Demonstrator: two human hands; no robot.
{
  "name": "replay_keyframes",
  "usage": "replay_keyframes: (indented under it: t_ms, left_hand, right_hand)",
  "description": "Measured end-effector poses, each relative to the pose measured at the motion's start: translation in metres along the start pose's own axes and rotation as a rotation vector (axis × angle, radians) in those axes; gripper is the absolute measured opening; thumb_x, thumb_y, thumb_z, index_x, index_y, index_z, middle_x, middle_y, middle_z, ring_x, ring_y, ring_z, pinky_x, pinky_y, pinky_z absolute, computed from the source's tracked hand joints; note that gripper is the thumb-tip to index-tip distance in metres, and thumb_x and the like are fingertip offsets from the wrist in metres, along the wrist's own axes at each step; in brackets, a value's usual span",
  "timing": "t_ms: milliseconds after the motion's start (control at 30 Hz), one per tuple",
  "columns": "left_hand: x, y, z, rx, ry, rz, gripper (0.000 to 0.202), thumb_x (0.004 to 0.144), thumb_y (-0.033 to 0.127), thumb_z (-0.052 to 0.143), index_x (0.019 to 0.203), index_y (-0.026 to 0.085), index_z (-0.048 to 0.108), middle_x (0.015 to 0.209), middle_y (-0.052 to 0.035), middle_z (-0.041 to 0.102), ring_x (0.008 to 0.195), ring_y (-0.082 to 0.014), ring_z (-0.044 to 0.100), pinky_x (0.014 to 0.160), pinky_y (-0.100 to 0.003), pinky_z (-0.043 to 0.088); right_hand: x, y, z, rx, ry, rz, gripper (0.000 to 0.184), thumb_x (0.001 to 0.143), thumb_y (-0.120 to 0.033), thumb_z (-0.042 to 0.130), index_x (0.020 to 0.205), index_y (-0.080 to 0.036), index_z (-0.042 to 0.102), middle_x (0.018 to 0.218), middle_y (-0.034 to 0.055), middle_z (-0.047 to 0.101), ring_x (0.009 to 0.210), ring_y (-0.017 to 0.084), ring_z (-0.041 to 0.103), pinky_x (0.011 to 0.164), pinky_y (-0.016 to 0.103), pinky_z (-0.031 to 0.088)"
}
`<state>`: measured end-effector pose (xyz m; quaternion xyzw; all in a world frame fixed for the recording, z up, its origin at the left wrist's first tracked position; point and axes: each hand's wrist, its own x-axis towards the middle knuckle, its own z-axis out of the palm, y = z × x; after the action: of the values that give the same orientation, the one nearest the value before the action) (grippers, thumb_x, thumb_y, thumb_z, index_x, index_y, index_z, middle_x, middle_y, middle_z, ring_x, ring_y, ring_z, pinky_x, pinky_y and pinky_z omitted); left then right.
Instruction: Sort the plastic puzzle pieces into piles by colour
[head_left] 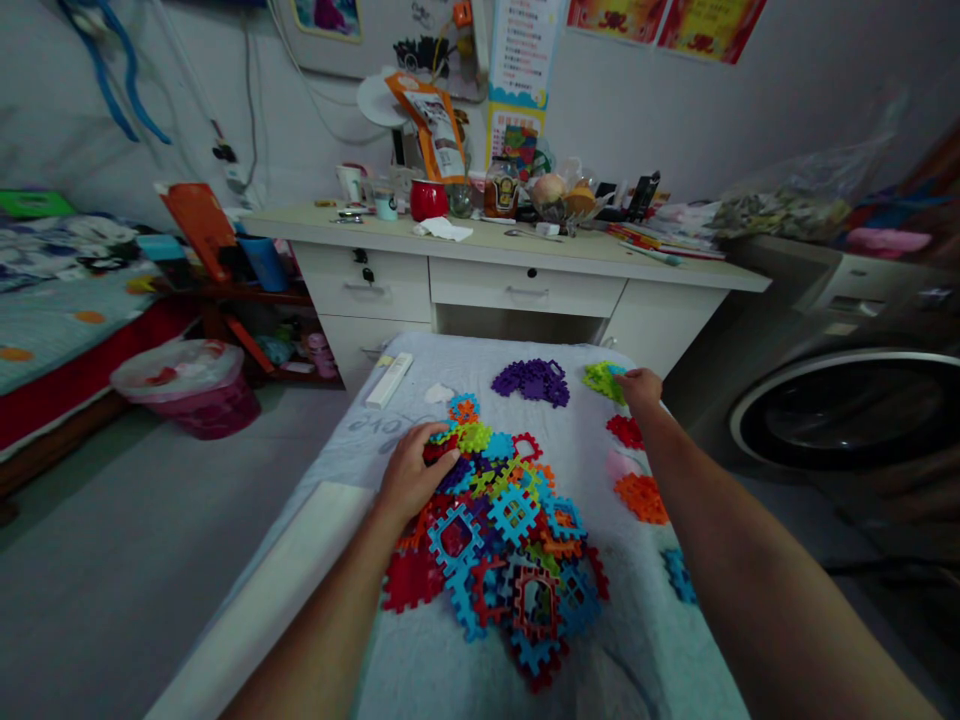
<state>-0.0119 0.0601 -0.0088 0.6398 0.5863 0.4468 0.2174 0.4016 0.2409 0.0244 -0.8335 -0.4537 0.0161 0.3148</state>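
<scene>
A mixed heap of interlocking plastic tiles in red, blue, green and orange lies on a pale cloth-covered surface. My left hand rests on the heap's left edge, fingers curled over some tiles. Reaching far right, my right hand closes its fingers on a green tile at a small green pile. Sorted by colour nearby lie a purple pile, a red pile, an orange pile and blue tiles.
A white desk crowded with cups, jars and papers stands just beyond. A washing machine is at the right. On the floor at left sits a pink basin beside a bed. A white box lies on the cloth.
</scene>
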Motion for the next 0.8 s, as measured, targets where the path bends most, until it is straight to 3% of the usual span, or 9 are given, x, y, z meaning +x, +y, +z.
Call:
replay_keyframes:
  t_ms: [200,367,600,800]
  left_hand:
    - [0.000,0.003,-0.002,0.003,-0.016,0.000,0.039,0.080,0.042,0.063,0.114,0.022,0.063,0.121,-0.0065,0.062,0.117,-0.0253,0.057,0.103,-0.043,0.042]
    - [0.000,0.004,-0.002,0.000,-0.013,0.006,0.039,0.080,0.042,0.062,0.114,0.022,0.062,0.120,-0.0064,0.063,0.115,-0.0251,0.057,0.103,-0.043,0.043]
    - [0.000,0.005,-0.002,-0.005,-0.005,0.009,0.038,0.079,0.041,0.063,0.113,0.022,0.063,0.119,-0.0063,0.063,0.114,-0.0246,0.058,0.103,-0.043,0.043]
    - [0.000,0.004,-0.002,-0.017,-0.007,0.011,0.038,0.080,0.042,0.063,0.112,0.023,0.063,0.120,-0.0062,0.063,0.116,-0.0243,0.057,0.105,-0.042,0.041]
  right_hand:
    - [0.005,-0.002,0.008,-0.045,-0.023,-0.050,0.024,0.076,-0.022,0.062,0.094,-0.013,0.073,0.086,0.0110,0.072,0.089,0.025,0.067,0.077,0.031,0.049]
    - [0.006,-0.005,0.004,-0.092,-0.061,-0.121,0.035,0.075,-0.009,0.055,0.105,-0.011,0.073,0.099,0.0134,0.072,0.100,0.025,0.065,0.084,0.030,0.047]
    - [-0.013,-0.011,0.000,-0.168,-0.117,-0.311,0.043,0.079,-0.010,0.048,0.115,-0.014,0.070,0.124,0.0141,0.064,0.117,0.025,0.057,0.101,0.033,0.038]
    - [-0.023,-0.021,-0.003,-0.223,-0.187,-0.369,0.042,0.079,-0.009,0.052,0.117,-0.011,0.068,0.122,0.0161,0.066,0.113,0.025,0.061,0.098,0.034,0.041]
